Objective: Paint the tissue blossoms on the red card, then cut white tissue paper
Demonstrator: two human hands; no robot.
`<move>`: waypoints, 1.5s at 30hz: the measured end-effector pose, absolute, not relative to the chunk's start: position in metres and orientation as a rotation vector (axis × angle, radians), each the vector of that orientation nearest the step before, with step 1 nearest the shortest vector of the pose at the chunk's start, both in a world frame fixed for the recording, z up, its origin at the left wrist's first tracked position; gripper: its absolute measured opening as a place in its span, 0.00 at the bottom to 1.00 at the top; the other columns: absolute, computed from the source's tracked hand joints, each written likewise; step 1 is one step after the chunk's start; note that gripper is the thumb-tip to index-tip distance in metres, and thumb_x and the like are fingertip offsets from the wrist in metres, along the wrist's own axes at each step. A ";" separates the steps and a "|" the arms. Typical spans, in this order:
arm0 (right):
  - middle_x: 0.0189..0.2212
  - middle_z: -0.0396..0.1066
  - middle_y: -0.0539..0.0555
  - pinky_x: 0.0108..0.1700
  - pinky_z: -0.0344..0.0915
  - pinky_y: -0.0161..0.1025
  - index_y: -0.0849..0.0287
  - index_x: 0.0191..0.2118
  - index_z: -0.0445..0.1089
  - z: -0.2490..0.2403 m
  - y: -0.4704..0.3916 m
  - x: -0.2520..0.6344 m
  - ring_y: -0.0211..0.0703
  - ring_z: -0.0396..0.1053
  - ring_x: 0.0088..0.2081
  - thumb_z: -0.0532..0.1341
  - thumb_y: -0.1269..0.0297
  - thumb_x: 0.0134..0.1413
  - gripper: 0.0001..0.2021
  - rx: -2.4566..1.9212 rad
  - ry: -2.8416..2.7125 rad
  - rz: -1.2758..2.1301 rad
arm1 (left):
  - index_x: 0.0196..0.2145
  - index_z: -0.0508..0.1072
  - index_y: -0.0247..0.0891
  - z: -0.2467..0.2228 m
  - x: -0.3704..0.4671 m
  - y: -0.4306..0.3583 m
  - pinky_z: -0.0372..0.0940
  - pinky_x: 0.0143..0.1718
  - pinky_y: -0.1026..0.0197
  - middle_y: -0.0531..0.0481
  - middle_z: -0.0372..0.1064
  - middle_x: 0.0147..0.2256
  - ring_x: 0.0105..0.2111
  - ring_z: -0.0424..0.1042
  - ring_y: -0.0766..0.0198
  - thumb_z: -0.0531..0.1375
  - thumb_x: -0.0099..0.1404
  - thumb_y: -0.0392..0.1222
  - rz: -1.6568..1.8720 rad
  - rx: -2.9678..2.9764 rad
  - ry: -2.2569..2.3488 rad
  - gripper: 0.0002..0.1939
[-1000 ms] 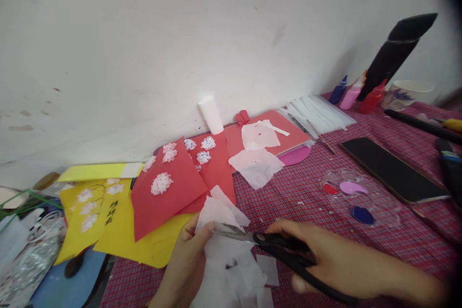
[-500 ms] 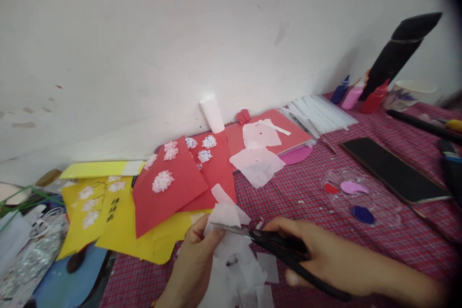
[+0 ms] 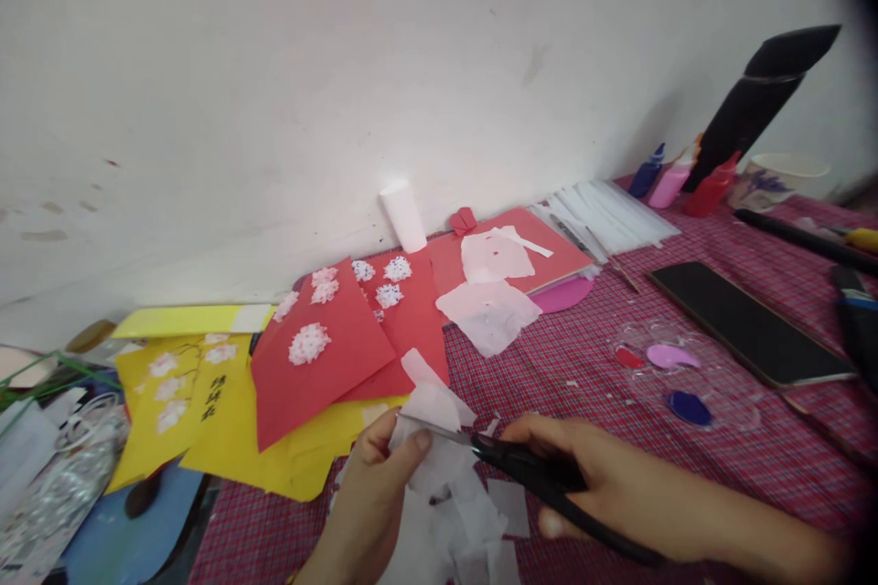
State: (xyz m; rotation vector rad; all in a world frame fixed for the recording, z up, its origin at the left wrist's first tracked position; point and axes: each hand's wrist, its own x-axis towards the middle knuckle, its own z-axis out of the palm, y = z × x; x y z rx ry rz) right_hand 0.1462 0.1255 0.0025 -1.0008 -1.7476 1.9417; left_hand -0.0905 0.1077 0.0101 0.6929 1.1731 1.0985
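Observation:
My right hand [image 3: 583, 475] grips a pair of black-handled scissors [image 3: 535, 468], its fingers in and around the handles. The blades point left and look nearly closed, with their tips at my left thumb. My left hand [image 3: 367, 498] is closed, thumb against fingers, pinching thin white paper that is mostly hidden by the hand and hard to tell from the sheets behind. Beneath both hands lies a loose pile of white tissue paper pieces [image 3: 473, 512]. A pale paper strip [image 3: 422, 370] sticks out beyond the blades.
Red cards [image 3: 322, 384] with dotted paper flowers overlap yellow cards [image 3: 240, 439] at left. Pale paper sheets [image 3: 487, 315] lie farther back. On the right are a paint palette [image 3: 658, 384], a phone [image 3: 747, 320], paint bottles [image 3: 710, 187] and a paper cup [image 3: 775, 178]. A white wall rises behind.
The scissor blades have come together, and the white paper that stood above them near my left thumb no longer shows there. Both hands have stayed in nearly the same place.

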 end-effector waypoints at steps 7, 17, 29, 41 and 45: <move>0.35 0.69 0.50 0.38 0.60 0.34 0.59 0.43 0.70 -0.001 0.125 0.146 0.41 0.66 0.37 0.67 0.69 0.44 0.16 -1.000 -1.689 1.933 | 0.36 0.78 0.39 0.010 -0.086 0.105 0.66 0.40 0.58 0.47 0.77 0.33 0.35 0.74 0.57 0.71 0.47 0.40 1.077 0.619 1.127 0.16; 0.34 0.67 0.51 0.36 0.60 0.34 0.61 0.43 0.69 -0.005 0.126 0.145 0.40 0.64 0.36 0.64 0.66 0.46 0.16 -0.973 -1.585 1.915 | 0.34 0.77 0.38 0.013 -0.075 0.090 0.68 0.41 0.55 0.47 0.77 0.31 0.37 0.76 0.52 0.72 0.45 0.39 1.071 0.472 1.075 0.16; 0.37 0.65 0.55 0.35 0.64 0.36 0.60 0.58 0.61 0.010 0.131 0.174 0.42 0.65 0.36 0.60 0.48 0.52 0.31 -0.916 -1.948 1.898 | 0.35 0.75 0.36 0.045 -0.108 0.122 0.72 0.35 0.61 0.49 0.78 0.33 0.33 0.77 0.58 0.68 0.51 0.38 1.370 0.382 1.125 0.11; 0.36 0.65 0.54 0.37 0.63 0.37 0.61 0.53 0.64 0.010 0.128 0.163 0.41 0.63 0.35 0.61 0.46 0.51 0.29 -0.764 -1.954 1.959 | 0.33 0.74 0.37 0.047 -0.113 0.123 0.68 0.21 0.68 0.55 0.74 0.31 0.26 0.72 0.67 0.72 0.48 0.36 1.465 0.493 1.192 0.14; 0.35 0.62 0.52 0.34 0.60 0.35 0.61 0.51 0.64 0.010 0.129 0.160 0.38 0.58 0.32 0.62 0.44 0.49 0.29 -0.796 -1.938 1.928 | 0.30 0.75 0.35 0.042 -0.110 0.121 0.74 0.29 0.62 0.53 0.74 0.29 0.30 0.73 0.65 0.74 0.43 0.35 1.411 0.557 1.296 0.16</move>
